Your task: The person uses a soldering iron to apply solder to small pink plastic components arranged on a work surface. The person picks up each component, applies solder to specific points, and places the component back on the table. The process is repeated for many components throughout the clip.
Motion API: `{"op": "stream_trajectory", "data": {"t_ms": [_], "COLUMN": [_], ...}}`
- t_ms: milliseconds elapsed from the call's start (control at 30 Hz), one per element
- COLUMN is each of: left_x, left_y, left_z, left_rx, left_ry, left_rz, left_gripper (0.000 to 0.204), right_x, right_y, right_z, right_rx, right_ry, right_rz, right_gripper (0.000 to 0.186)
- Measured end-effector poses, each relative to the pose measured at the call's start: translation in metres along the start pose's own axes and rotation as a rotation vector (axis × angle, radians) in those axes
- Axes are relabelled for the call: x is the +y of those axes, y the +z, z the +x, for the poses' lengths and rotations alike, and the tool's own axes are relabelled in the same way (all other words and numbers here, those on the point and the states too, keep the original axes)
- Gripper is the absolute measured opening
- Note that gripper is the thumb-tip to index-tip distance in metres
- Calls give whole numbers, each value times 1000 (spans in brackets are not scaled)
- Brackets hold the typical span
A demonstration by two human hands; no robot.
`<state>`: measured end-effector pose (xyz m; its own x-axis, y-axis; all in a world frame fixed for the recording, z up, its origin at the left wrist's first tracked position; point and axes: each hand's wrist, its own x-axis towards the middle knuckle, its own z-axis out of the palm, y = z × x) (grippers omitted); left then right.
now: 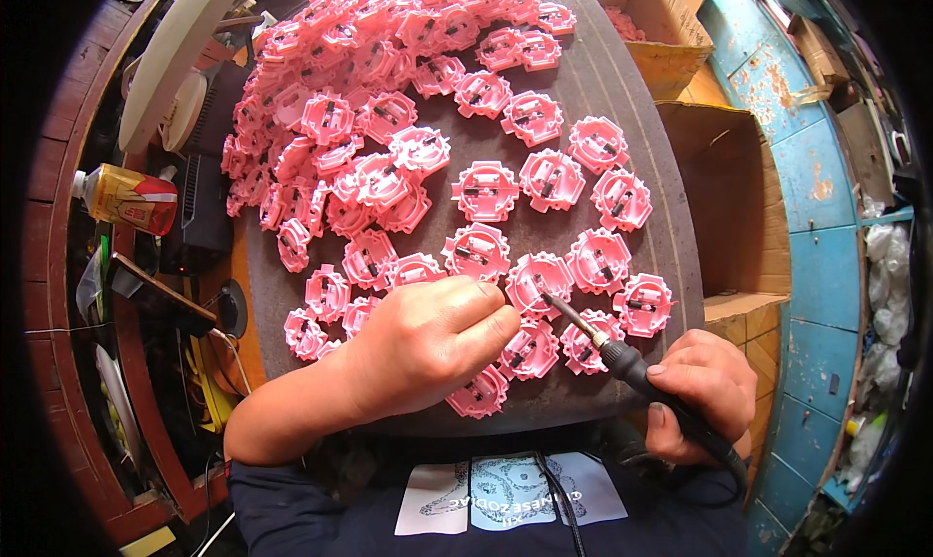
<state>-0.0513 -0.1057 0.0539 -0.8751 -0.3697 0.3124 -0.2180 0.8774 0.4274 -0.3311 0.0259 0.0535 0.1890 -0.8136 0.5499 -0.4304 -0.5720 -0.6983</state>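
Observation:
In my right hand (708, 390) is a soldering iron (630, 365) with a black handle, gripped between thumb and fingers. Its metal tip meets a pink plastic housing (526, 287) with small black parts inside. Just left of that housing, my left hand (435, 331) is closed in a pinch. Whatever its fingertips hold, if anything, is hidden behind the knuckles. Another pink housing (477, 250) lies beyond the left fingertips, and a further pink housing (530, 350) sits below the iron's tip. One more pink housing (642, 305) rests near the iron, to its right.
A large heap of pink housings (335, 120) covers the far left of the dark board (622, 81). Cardboard boxes (729, 197) stand along its right side, beside blue panels (816, 285). At the left are a bottle (131, 197) and a black device (199, 183).

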Motion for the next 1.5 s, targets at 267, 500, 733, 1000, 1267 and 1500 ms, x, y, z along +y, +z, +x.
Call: {"op": "stream_trajectory", "data": {"t_ms": [267,500,733,1000,1267,1500], "left_x": [-1,-3,-1,-3,-3,-5], "left_y": [6,6,0,2,3,7], "left_z": [-2,-3,-2,-2,-3,0], "left_rx": [44,10,-38,-33,-35,-10], "left_ry": [24,12,-11,-25,-35,-33], "left_rz": [28,18,-20,-28,-43,-35], "left_gripper": [19,20,24,24,24,25], "right_x": [0,0,-1,-1,-1,-1], "right_y": [2,5,4,5,5,6], "right_z": [0,1,0,0,1,1], "right_rx": [-12,-33,-23,-27,-30,-25], "right_ry": [-14,-18,-26,-23,-19,-18], "right_rz": [10,21,10,1,8,7], "right_gripper": [31,33,32,31,31,32]}}
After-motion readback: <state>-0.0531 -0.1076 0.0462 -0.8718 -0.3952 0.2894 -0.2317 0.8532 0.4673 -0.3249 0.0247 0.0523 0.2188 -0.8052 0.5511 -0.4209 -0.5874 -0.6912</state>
